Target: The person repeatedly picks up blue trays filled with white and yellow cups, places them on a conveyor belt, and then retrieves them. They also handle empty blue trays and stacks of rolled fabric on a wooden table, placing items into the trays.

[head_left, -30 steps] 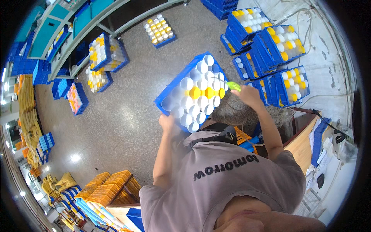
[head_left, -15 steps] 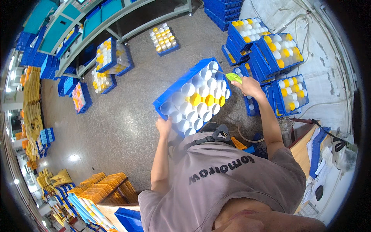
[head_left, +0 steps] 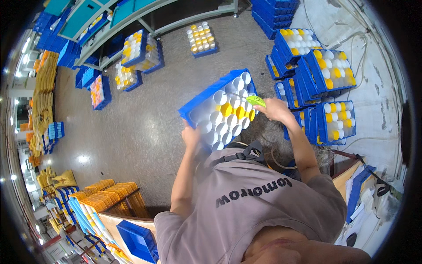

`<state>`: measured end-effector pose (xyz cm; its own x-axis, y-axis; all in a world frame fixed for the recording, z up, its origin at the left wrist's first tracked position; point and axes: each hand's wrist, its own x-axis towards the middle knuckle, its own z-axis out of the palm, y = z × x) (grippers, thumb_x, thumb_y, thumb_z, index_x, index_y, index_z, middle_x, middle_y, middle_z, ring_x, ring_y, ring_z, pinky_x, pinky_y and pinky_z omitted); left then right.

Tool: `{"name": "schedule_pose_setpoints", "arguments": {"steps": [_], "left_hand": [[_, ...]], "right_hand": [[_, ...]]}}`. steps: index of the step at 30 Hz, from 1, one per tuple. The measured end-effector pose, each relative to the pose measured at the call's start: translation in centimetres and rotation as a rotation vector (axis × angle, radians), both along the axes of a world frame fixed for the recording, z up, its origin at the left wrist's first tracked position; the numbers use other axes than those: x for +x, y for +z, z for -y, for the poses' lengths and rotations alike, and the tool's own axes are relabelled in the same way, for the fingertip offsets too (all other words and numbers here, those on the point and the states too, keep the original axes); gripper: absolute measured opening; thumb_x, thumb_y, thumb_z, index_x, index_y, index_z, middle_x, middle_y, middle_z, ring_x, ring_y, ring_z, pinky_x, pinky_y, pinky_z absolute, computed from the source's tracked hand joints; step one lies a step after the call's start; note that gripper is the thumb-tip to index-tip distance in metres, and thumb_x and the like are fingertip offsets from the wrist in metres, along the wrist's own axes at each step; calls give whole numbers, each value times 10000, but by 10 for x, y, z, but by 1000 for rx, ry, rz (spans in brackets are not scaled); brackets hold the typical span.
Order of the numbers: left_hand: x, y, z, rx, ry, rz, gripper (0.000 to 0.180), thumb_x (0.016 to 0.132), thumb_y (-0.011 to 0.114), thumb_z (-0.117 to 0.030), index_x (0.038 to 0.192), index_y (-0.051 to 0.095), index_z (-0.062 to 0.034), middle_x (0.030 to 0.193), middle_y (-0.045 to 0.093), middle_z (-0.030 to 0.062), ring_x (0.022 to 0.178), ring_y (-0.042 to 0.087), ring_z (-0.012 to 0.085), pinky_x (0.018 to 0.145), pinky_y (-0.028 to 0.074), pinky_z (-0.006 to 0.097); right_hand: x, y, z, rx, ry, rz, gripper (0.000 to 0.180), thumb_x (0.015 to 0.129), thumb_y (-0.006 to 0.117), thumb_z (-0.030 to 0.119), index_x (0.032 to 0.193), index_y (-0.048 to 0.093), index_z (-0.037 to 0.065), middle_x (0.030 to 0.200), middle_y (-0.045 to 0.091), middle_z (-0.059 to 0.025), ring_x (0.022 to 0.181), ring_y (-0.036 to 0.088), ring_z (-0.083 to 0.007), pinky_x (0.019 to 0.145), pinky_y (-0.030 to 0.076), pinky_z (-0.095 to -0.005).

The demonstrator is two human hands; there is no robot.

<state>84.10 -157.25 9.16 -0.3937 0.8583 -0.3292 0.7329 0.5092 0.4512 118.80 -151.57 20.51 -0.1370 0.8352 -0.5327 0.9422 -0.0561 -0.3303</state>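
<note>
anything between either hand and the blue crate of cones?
Nothing visible. The left hand grips the near edge of the blue crate directly. The right hand is at the crate's right edge, holding a small green tool against the white and yellow cones.

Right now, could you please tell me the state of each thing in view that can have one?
Blue tray: lifted off the floor, tilted, gripped at two edges, full of white and yellow cones.
Left hand: closed on the tray's near edge.
Right hand: on the tray's right edge, also holding a green tool.
Stacked blue trays: resting on the floor, filled.
Orange crates: stacked.
</note>
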Motion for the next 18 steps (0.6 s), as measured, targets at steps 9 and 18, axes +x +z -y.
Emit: {"name": "schedule_pose_setpoints", "arguments": {"steps": [9,18], "left_hand": [[-16,-14,-41,-72,-7,-57,869,796,664,-293,1427,287,169,977,666,339,951,657,464,893,508,486],[-92,-24,-120,-5,13,-14,870,791,672,-266,1397,273,213,937,667,341,924,663,463,877,512,484]], "right_hand": [[-72,4,-10,80,147,-79,595,929,527,592,990,692,23,812,689,-222,797,676,-399,716,519,-496],[-174,6,-69,169,180,-38,600,916,531,605,953,698,30,699,665,-199,686,673,-363,635,514,-479]]}}
